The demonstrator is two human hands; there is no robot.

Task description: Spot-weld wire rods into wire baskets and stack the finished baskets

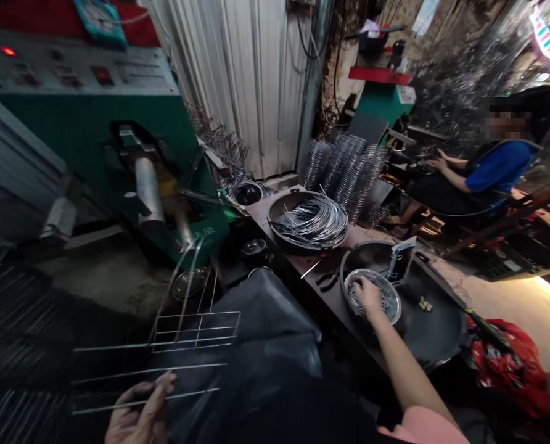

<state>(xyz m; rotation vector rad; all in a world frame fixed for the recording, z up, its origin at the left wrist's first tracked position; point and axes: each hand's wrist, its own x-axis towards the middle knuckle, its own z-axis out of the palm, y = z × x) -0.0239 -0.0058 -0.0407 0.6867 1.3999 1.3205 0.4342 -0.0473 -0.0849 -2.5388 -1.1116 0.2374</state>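
Note:
My left hand (140, 407) is closed on a wire rack (196, 336), its thumb and fingers pinching a rod at the near side. The rack is made of thin welded metal rods and lies over my dark apron (266, 333). Two of its longer rods reach up towards the welding machine's electrode (182, 228). My right hand (368, 297) reaches down into a steel bowl (398, 308) of small metal wire pieces (356, 299). Its fingers are drawn together among the pieces, and the fingertips are hidden. The bowl stands inside a large dark pan (432, 333).
A round pan holds bundled wire rings (319, 222). Pliers (328, 279) lie beside the bowl. Stacks of wire coils (344, 166) stand behind. The green welding machine (85, 135) is at left, a red plastic bag (510, 364) at right. A person in blue (501, 166) sits farther back.

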